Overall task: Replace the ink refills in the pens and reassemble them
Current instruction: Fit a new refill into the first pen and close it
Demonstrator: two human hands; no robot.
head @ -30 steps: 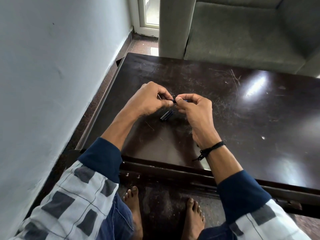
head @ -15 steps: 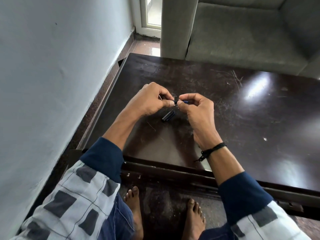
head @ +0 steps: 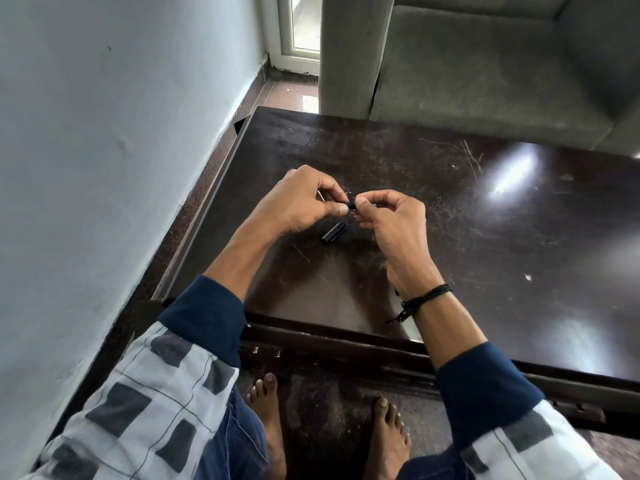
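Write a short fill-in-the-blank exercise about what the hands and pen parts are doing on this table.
1. Both hands, the left hand and the right hand, pinch a small dark pen piece ____ them.
2. A black pen cap lies on the dark ____ just below the fingertips.
3. A black cord bracelet circles the ____ wrist.
4. Beyond the table's far edge stands a grey ____.

Missing words: between; table; right; sofa
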